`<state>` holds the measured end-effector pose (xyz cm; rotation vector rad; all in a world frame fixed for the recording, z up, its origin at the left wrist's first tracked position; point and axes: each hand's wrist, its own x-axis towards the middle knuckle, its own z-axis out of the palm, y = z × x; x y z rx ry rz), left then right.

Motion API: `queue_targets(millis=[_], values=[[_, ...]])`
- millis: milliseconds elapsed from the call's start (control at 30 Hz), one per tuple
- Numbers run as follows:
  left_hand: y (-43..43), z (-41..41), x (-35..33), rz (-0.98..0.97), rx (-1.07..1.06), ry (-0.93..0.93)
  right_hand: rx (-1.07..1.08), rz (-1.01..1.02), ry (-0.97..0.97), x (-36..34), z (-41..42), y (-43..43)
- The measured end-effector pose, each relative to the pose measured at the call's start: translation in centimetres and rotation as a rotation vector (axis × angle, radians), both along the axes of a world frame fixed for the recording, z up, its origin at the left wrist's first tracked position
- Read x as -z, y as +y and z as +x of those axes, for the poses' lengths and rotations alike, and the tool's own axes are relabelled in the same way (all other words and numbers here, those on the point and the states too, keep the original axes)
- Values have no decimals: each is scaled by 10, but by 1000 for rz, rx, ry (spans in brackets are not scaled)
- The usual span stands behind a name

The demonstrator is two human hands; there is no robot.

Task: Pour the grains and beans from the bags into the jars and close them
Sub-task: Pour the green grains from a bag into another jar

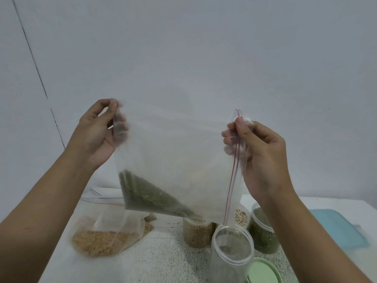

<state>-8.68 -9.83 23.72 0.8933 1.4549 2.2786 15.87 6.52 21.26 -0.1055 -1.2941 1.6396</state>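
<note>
The bag (173,150) hung between our grips, left hand (98,129) at an upper corner, right hand (259,148) on the zip edge. Its beans (146,193) lay below the left grip. Under the right grip stood an open jar (232,248), a lid (263,270) beside it, three filled jars (196,231) behind; a second bag (106,231) lay on the table (163,262) under the left grip.

A plain pale grey-blue wall (183,48) fills the far side and most of the view. On its left a thin dark line (34,64) runs down at a slant from the top edge towards the table. A tiny dark speck (329,109) sits on the wall at the right. Below, a white table (163,252) with fine grey speckles stretches near. The light is soft and even.
</note>
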Motion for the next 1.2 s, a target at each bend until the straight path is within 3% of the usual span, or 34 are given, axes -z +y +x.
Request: queue_targets(millis=[667, 1200], values=[[0, 53, 1, -40, -72, 42, -159, -183, 13, 21, 37, 7], [5, 45, -10, -66, 32, 97, -12, -232, -62, 21, 42, 0]])
